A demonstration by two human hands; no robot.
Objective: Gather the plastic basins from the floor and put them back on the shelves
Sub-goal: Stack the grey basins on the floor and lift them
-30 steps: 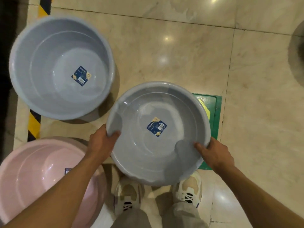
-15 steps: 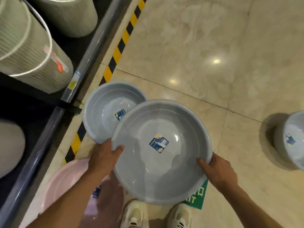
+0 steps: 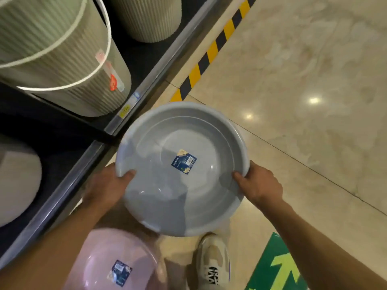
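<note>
Grey plastic basin [image 3: 182, 168], one, held level above the floor [image 3: 293, 80], blue label inside. Left hand [image 3: 104, 187] grip clamped on its near-left rim, right hand [image 3: 259, 183] grip clamped on its near-right rim. Below the left grip: pink basin [image 3: 117, 262] on floor. Beyond the left grip: shelf edge [image 3: 69, 189], ribbed bins [image 3: 62, 59].

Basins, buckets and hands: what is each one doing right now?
Grey basin: lifted off the floor, upright, empty, held by both hands.
Left hand: gripping the grey basin's rim.
Right hand: gripping the opposite rim.
Pink basin: on the floor, upright, empty.
Ribbed buckets: standing on the shelf.
</note>
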